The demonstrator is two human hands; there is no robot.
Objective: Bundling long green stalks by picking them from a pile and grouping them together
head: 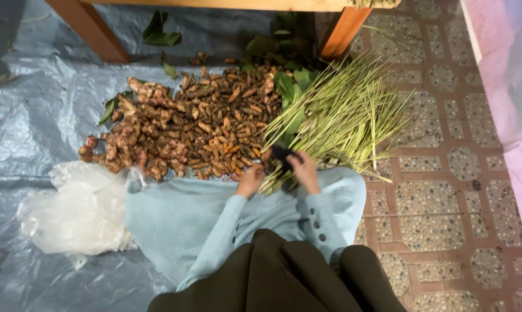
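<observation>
**Hands at the root pile and the stalk bundle**

Nearest me, a pale blue cloth (174,219) lies spread just below both hands, and I see nothing lying on it but my own sleeves. To its left sits a crumpled clear plastic bag (82,211); I cannot tell what is in it. My left hand (250,180) has its grip curled at the near edge of the heap of brown and orange roots (197,124); whether it pinches one I cannot tell. My right hand (305,172) has its grip pressed on a small dark object (281,153), against the cut ends of the green stalks (342,118), which fan up and right. Grey tarpaulin (35,104) runs open to the left, bare patterned tiles (446,190) to the right. Beyond the roots stand two wooden legs (90,26) and loose leaves (160,32).
</observation>
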